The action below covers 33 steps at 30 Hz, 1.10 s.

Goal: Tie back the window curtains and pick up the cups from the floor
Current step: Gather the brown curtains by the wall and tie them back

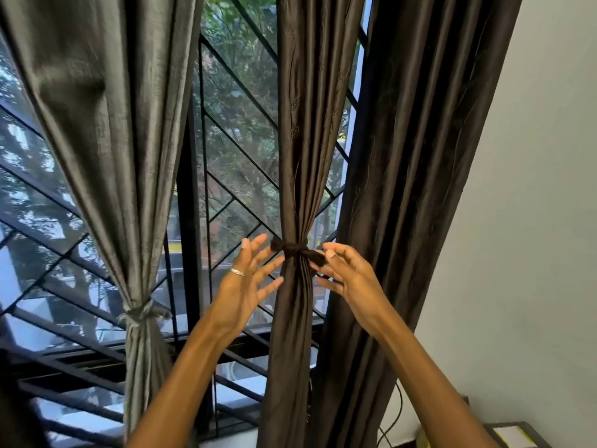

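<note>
I see both hands raised at the dark brown satin curtain (295, 156), gathered mid-window by a knotted dark brown fabric tie (295, 249). My left hand (245, 286) is open, fingers spread, just beside the knot. My right hand (347, 276) is loosely curled; its fingertips (329, 253) meet the tie's end, though whether they pinch it I cannot tell. The grey silky curtain (106, 124), left, is motion-blurred and already tied. No floor or cups are in frame.

grey curtain (106, 124) motion-blurred, curtain tops cut off, right tie end (318, 257) partly behind fingers (336, 253)
</note>
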### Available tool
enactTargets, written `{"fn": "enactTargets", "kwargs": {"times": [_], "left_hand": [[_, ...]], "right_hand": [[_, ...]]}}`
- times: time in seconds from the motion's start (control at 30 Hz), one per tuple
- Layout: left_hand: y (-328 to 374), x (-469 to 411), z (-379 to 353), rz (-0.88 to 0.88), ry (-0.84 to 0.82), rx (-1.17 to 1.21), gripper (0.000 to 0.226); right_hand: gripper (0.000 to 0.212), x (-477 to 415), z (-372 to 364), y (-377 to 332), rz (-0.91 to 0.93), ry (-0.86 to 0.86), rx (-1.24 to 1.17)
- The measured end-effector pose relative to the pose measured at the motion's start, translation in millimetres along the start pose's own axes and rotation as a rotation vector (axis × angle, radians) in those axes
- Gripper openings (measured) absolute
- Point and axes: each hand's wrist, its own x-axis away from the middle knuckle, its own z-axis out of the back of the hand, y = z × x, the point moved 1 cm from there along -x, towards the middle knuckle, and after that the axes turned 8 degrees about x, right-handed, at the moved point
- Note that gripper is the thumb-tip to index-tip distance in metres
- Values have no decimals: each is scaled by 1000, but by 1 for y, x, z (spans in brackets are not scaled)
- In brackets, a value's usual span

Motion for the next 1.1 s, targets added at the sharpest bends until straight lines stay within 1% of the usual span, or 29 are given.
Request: {"fn": "enactTargets", "kwargs": {"times": [0.03,0.13,0.17,0.27,0.37,0.47,0.5,0.57,0.63,0.73,0.83,0.9,0.97,1.1], "left_hand": [[-5,-2,1,-5,-2,13,71],[-19,-6,0,4,10,59,104],[-24,-6,-1,10,11,67,106],[-38,-8,-9,52,-2,44,88],[-51,-11,-20,82,-40,-40,90],[-58,-20,-36,97,-35,-101,69],[-60,-24,-43,98,-24,-111,67],[-67,-31,-59,102,19,-110,70],[-75,-37,-76,97,67,-137,67],[-89,-45,-101,89,120,-205,47],[-101,-53,-123,70,209,-283,28],[-106,-56,-131,28,279,-359,25],[-110,-54,-134,1,316,-441,27],[-110,-44,-132,-19,360,-559,23]], "right_hand": [[28,0,0,0,-5,3,3],[30,2,2,3,-30,20,-5],[31,3,4,5,-37,26,-7],[30,4,13,12,-33,35,24],[29,1,32,22,-12,102,133],[20,-8,58,35,82,276,384],[18,-11,68,39,112,342,450],[18,-16,85,43,157,453,552],[23,-21,101,46,209,516,660],[34,-33,116,49,241,514,773],[38,-47,118,53,257,493,902],[37,-54,113,54,277,470,945],[31,-58,107,56,308,442,952],[18,-58,95,59,360,390,851]]}}
